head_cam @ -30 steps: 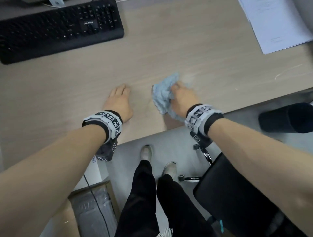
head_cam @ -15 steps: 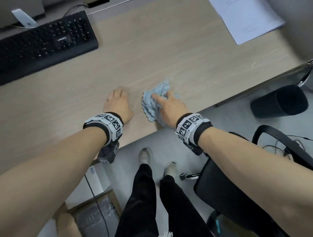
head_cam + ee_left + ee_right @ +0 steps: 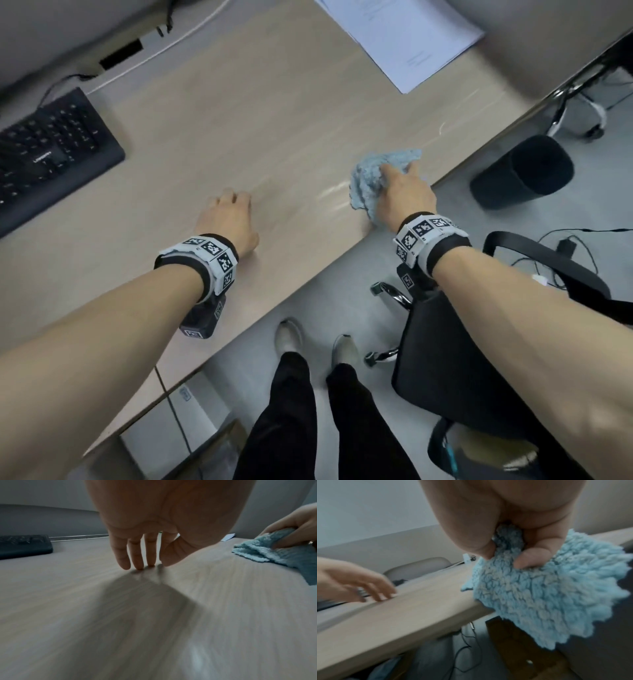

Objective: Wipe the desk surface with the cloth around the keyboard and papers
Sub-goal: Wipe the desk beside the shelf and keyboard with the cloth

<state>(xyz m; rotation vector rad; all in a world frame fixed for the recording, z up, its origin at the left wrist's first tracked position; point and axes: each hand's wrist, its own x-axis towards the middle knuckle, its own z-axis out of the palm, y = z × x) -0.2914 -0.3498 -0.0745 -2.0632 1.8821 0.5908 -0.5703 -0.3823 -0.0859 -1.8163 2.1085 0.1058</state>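
Observation:
A fluffy light blue cloth (image 3: 371,178) (image 3: 539,588) (image 3: 267,554) lies bunched at the front edge of the light wood desk (image 3: 274,113), part of it hanging over the edge. My right hand (image 3: 404,192) (image 3: 503,553) grips it, fingers and thumb curled into the pile. To its left my left hand (image 3: 227,219) (image 3: 142,563) rests fingertips down on the bare desk, fingers nearly straight, holding nothing. A black keyboard (image 3: 44,157) (image 3: 22,545) lies at the far left. White papers (image 3: 404,37) sit at the back right corner.
A black office chair (image 3: 462,359) stands under my right arm, beside my legs and shoes (image 3: 289,337). A dark cylindrical bin (image 3: 520,171) stands on the floor past the desk edge. Cables run along the desk's back edge (image 3: 154,44).
My right hand has swept the cloth rightward along the front edge, away from the left hand. The left hand has stayed in place. The view has turned right, pushing the keyboard leftward.

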